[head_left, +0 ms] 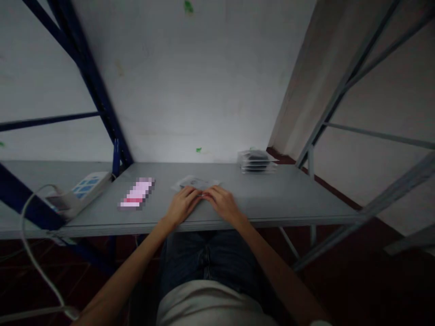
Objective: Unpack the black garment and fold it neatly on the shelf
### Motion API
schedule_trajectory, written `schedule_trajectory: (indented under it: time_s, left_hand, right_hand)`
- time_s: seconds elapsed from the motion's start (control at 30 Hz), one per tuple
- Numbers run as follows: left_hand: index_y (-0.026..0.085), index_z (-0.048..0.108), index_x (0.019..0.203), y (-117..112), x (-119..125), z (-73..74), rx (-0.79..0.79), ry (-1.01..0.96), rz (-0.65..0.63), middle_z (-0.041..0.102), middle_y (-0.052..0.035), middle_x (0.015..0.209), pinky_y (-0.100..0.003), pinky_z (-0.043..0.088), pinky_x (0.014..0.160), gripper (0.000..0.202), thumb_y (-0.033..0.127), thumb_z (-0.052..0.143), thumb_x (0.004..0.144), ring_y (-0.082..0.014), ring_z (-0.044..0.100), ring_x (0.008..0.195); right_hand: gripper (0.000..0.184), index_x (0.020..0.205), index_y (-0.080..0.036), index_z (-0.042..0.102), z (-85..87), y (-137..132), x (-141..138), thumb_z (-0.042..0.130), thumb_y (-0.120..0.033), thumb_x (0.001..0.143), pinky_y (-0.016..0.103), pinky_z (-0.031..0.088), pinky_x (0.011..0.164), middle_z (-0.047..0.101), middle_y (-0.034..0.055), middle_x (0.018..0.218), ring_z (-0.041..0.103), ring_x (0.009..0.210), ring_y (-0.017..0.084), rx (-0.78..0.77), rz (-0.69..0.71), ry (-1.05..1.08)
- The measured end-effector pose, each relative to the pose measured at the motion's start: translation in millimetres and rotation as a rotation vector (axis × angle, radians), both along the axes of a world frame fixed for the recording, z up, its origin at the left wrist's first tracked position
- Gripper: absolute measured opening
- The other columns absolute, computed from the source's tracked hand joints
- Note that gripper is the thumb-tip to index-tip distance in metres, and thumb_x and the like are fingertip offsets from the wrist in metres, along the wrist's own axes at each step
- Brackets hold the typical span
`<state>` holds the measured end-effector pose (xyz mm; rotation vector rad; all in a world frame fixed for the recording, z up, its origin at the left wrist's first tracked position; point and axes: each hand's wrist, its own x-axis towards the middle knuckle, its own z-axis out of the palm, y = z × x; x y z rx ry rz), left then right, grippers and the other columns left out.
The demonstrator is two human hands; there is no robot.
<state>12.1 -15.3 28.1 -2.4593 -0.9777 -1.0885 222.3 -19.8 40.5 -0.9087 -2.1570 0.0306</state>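
Note:
A clear plastic bag (pixel 195 181) lies on the grey shelf top in front of me, with dark markings or contents showing through it. My left hand (pixel 183 204) and my right hand (pixel 223 203) meet at the bag's near edge. The fingers of both hands are closed in a pinch there, almost touching each other. My fingers cover that edge, so its exact shape is hidden. To the right, at the back, a stack of similar clear packets (pixel 257 162) with dark contents rests near the wall.
A phone with a blurred pink screen (pixel 137 193) lies left of my hands. Further left are a white power strip (pixel 90 185) and a white cable (pixel 25 235). Blue rack posts (pixel 91 86) stand left, grey metal struts (pixel 322 127) right. A white wall (pixel 204 90) closes the back.

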Motion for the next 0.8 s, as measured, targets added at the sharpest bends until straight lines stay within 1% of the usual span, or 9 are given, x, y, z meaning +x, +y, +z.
schedule_trajectory:
  time_s: [0.1,0.23,0.37,0.47,0.57,0.67,0.8]
  left_hand:
    - [0.022,0.065,0.114,-1,1,0.5,0.013,0.013,-0.032,0.069,-0.0081,0.103,-0.035,0.057,0.082,0.019,0.03,0.051,0.105,-0.0217,0.067,0.094]
    - [0.022,0.065,0.114,-2,2,1.7,-0.002,0.04,-0.062,0.069,-0.0088,0.106,-0.036,0.056,0.086,0.019,0.029,0.052,0.104,-0.0222,0.067,0.098]
    - [0.021,0.067,0.109,-4,3,4.9,-0.042,0.078,-0.053,0.07,-0.0089,0.105,-0.038,0.055,0.086,0.022,0.033,0.05,0.105,-0.0228,0.066,0.098]
    - [0.022,0.068,0.11,-5,4,8.3,-0.07,0.106,-0.004,0.071,-0.0087,0.105,-0.04,0.052,0.089,0.025,0.033,0.045,0.106,-0.024,0.064,0.1]
    - [0.023,0.069,0.106,-5,5,10.7,-0.072,0.127,0.077,0.072,-0.0081,0.104,-0.043,0.049,0.092,0.026,0.032,0.044,0.106,-0.0249,0.063,0.1]
    - [0.023,0.068,0.101,-5,5,10.6,-0.037,0.146,0.157,0.072,-0.0086,0.104,-0.045,0.046,0.096,0.025,0.029,0.044,0.105,-0.0259,0.061,0.1]
    - [0.022,0.068,0.104,-5,4,8.3,-0.008,0.155,0.215,0.071,-0.0091,0.103,-0.046,0.044,0.099,0.023,0.027,0.045,0.105,-0.0265,0.062,0.1]
  right_hand:
    - [0.017,0.117,-0.022,0.068,0.0,0,5,0.061,-0.029,0.103,0.031,0.054,0.091,0.073,0.0059,0.107,0.068,0.099,0.02,0.0,0.026,-0.006]
    - [0.015,0.115,-0.022,0.068,1.6,-1,12,0.059,-0.025,0.103,0.031,0.053,0.092,0.073,0.0063,0.107,0.067,0.101,0.02,0.018,0.046,-0.073]
    - [0.019,0.114,-0.024,0.069,6.7,-4,12,0.053,-0.028,0.106,0.033,0.052,0.094,0.073,0.0061,0.106,0.066,0.105,0.021,-0.008,0.003,-0.153]
    - [0.021,0.114,-0.025,0.071,10.7,-1,17,0.052,-0.028,0.106,0.036,0.05,0.098,0.074,0.0066,0.108,0.064,0.108,0.022,-0.022,-0.044,-0.178]
    - [0.023,0.115,-0.024,0.072,13.6,8,35,0.051,-0.028,0.106,0.039,0.048,0.1,0.074,0.0073,0.11,0.062,0.11,0.024,-0.015,-0.099,-0.161]
    - [0.026,0.114,-0.023,0.072,15.7,18,61,0.048,-0.028,0.106,0.039,0.046,0.102,0.073,0.008,0.112,0.062,0.11,0.025,-0.011,-0.174,-0.124]
    - [0.029,0.109,-0.022,0.072,15.9,27,90,0.044,-0.028,0.107,0.038,0.045,0.102,0.072,0.0097,0.107,0.061,0.107,0.026,0.017,-0.288,-0.078]
